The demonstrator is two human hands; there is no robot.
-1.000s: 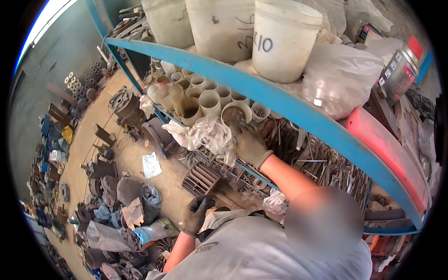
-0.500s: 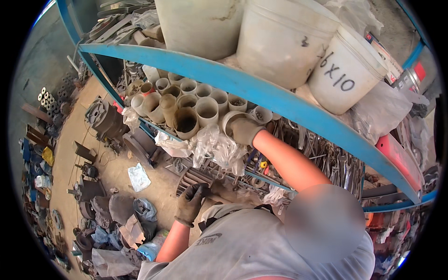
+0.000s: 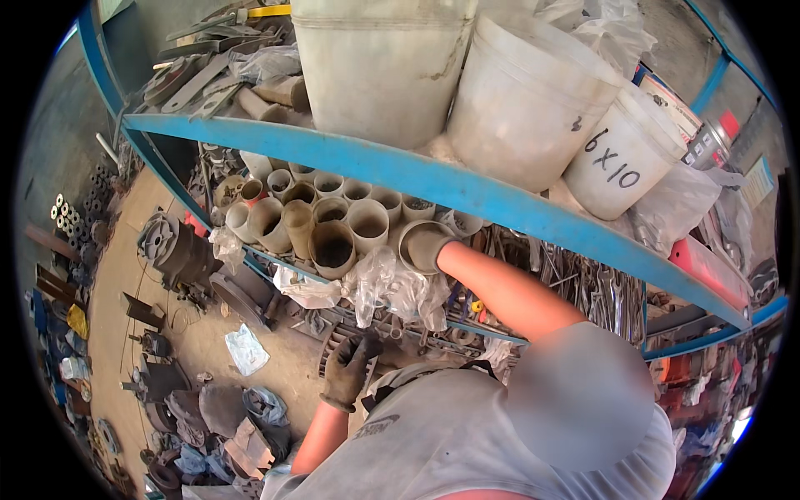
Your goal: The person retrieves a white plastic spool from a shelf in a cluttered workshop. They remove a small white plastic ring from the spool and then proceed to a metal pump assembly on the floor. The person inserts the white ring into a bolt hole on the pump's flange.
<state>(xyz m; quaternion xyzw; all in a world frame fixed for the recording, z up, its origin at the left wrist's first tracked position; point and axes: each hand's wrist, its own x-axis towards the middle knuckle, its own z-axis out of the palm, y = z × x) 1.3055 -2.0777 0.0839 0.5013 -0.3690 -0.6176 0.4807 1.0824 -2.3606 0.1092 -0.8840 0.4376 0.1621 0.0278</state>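
My right hand [image 3: 426, 250], in a grey-brown work glove, reaches down into a pale round tube container [image 3: 407, 243] at the front right of a cluster. The container's wall and rim hide its fingers. More open-topped tube containers [image 3: 367, 220] stand packed to the left of it, some with small dark bits inside. Low in front of my body, my gloved left hand [image 3: 347, 372] is closed, fingers curled and dark at the tips. What it holds, if anything, is hidden. Crumpled clear plastic bags [image 3: 392, 283] hang just below the containers.
A blue shelf beam [image 3: 350, 162] crosses above my right arm, with white buckets [image 3: 533, 108] on the shelf over it. Many wrenches [image 3: 575, 271] fill the space right of the containers. Metal parts [image 3: 171, 242] and a pale blue cloth [image 3: 247, 350] lie on the floor.
My right hand has gone deeper into the container, from its rim to inside it. My left hand stays closed at nearly the same place. The view has shifted slightly.
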